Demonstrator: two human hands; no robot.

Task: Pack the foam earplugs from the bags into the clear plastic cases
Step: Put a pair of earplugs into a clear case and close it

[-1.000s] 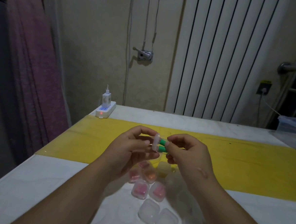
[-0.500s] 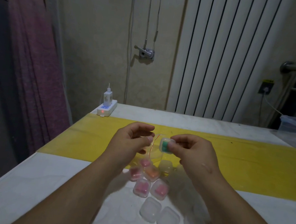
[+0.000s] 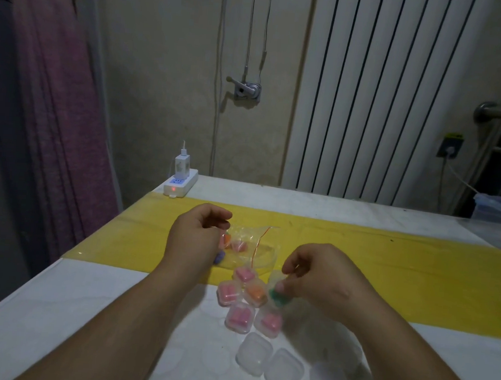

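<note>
Head view: looks down over both forearms at the near part of the table
Right hand [image 3: 320, 280]: thumb and fingertips pinch the green case [image 3: 277, 296], a small clear case with green foam inside, held low just right of the filled cases
Left hand [image 3: 198, 236]: fingers curled over the left end of the bag; whether they grip anything cannot be told
Bag [image 3: 257, 249]: clear plastic with a thin red line, lying flat on the yellow strip between the hands
Earplugs [image 3: 238, 245]: pink ones show inside the bag; an orange one and a purple one peek out at the edge of the left hand
Filled cases [image 3: 239, 316]: five in a tight cluster just nearer than the bag, four with pink foam, one with orange
Empty cases [image 3: 254, 353]: three clear ones in a row nearer still, close together
In the way: the left hand hides the bag's left end; the right forearm crosses the table beside the empty cases; the right fingers cover part of the green case
Power strip [image 3: 181, 182]: white, at the far left corner of the table, red light on, with a charger [image 3: 181, 164] plugged in
Plastic box [image 3: 497, 210]: at the far right edge, partly out of frame
Table [image 3: 86, 312]: white top
Yellow strip [image 3: 386, 264]: a wide band across the table
Room: dim; radiator [image 3: 398, 96] on the back wall, a metal valve [image 3: 246, 90] with cords, a wall socket [image 3: 449, 146], and a purple curtain [image 3: 56, 102] at left
</note>
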